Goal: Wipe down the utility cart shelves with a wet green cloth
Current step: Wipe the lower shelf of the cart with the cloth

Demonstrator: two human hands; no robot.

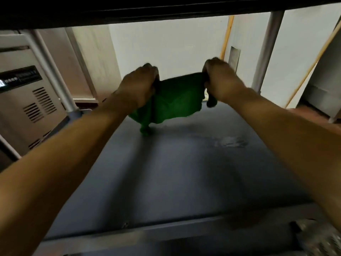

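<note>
A green cloth (177, 100) hangs stretched between both hands above the far part of a dark grey cart shelf (175, 172). My left hand (140, 84) grips the cloth's left upper edge, and my right hand (221, 80) grips its right upper edge. One corner of the cloth droops and touches the shelf at lower left. A wet smear (228, 142) shines on the shelf to the right of the cloth. Both forearms reach in under the dark shelf above (147, 10).
Cart posts stand at the far left (55, 76) and far right (267, 52). A beige appliance with vents (27, 100) sits to the left. Wooden poles (226, 36) lean on the white wall behind. The shelf's front rim (166, 231) is close to me.
</note>
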